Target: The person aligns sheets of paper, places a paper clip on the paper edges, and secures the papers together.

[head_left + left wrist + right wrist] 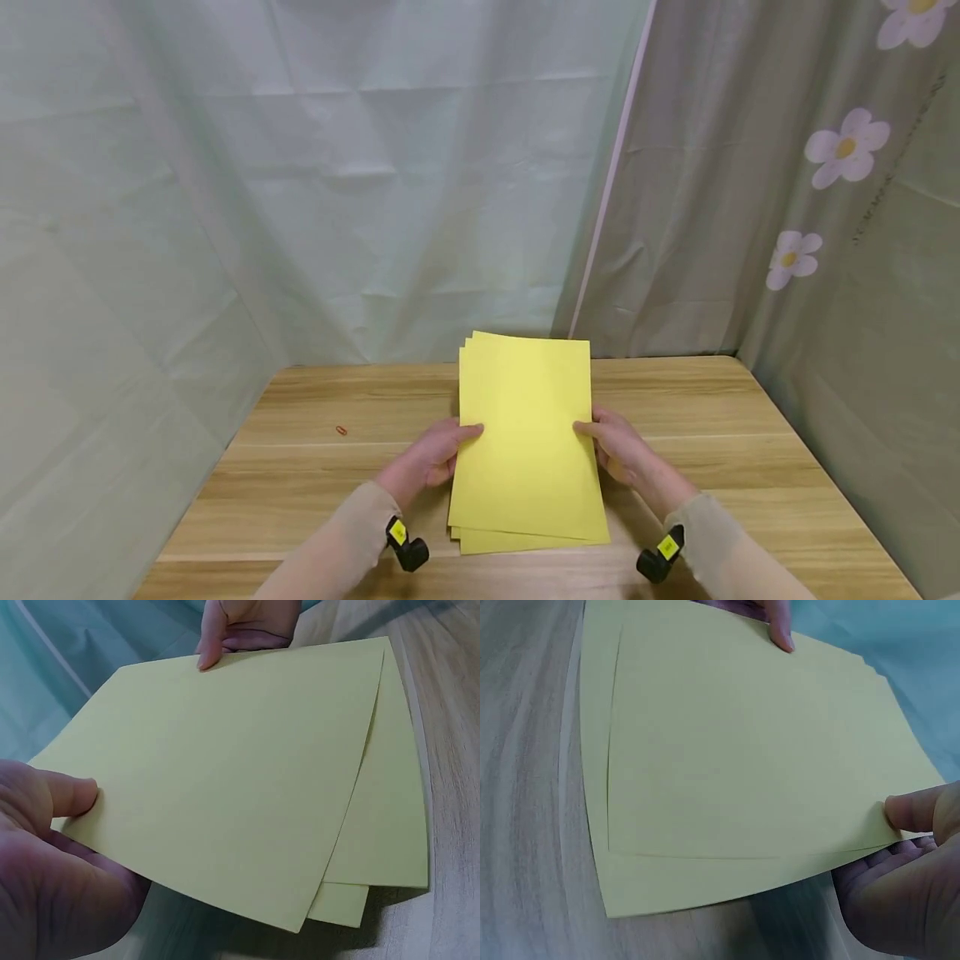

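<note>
Several yellow sheets of paper (528, 442) are held just over the table, their edges fanned slightly out of line at the top left and the bottom. My left hand (437, 452) grips the stack's left edge, thumb on top and fingers beneath. On the opposite edge my right hand (618, 446) pinches the sheets the same way. In the left wrist view the top sheet (225, 772) lies skewed over the lower ones. The right wrist view shows a lower sheet (675, 889) sticking out past the top one. The fingers under the paper are partly hidden.
A small red paper clip (341, 431) lies on the wooden table (300, 492), left of my left hand. Pale curtains (390, 192) hang behind the table and along both sides, with flower prints on the right. Each wrist wears a small black camera.
</note>
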A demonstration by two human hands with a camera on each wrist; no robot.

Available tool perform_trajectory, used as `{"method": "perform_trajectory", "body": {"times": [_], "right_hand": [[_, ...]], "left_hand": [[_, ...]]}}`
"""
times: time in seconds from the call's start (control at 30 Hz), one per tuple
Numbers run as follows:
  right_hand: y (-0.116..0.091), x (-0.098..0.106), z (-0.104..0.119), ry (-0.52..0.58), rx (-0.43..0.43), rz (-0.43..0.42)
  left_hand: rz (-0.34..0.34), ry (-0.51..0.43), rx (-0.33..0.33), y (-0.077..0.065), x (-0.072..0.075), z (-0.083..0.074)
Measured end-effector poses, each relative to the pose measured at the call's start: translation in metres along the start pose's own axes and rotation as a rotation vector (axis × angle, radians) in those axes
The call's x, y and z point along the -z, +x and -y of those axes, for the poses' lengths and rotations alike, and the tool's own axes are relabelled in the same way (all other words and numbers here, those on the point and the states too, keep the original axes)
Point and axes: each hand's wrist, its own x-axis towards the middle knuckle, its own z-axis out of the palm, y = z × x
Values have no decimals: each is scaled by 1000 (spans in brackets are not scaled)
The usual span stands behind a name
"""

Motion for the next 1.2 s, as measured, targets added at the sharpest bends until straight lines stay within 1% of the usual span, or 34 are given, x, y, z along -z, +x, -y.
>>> {"method": "perform_trajectory", "body": {"times": [0.17,0.27,0.37,0.53,0.73,0.83,0.93,1.07,1.2], "right_hand": [[-6,-4,4,-53,11,-19],[-10,-7,8,-57,22,-44],[-15,-11,14,-92,59,-79],[-21,-18,25,-193,154,-130],[-23,-23,36,-273,248,-214],[-23,-26,41,-283,286,-230],[-25,-29,46,-276,311,-237],[-26,-33,49,-274,326,-262],[-25,-35,50,-274,348,-293]], "left_hand": [[-43,111,-62,-4,-2,-4],[-61,144,-114,-8,-6,-7],[-87,171,-169,-11,-11,-11],[-146,195,-248,-11,-18,-17],[-220,229,-288,-11,-24,-25],[-255,251,-307,-11,-26,-29],[-271,237,-339,-12,-30,-32],[-288,213,-392,-12,-35,-35],[-321,233,-445,-10,-39,-37]]}}
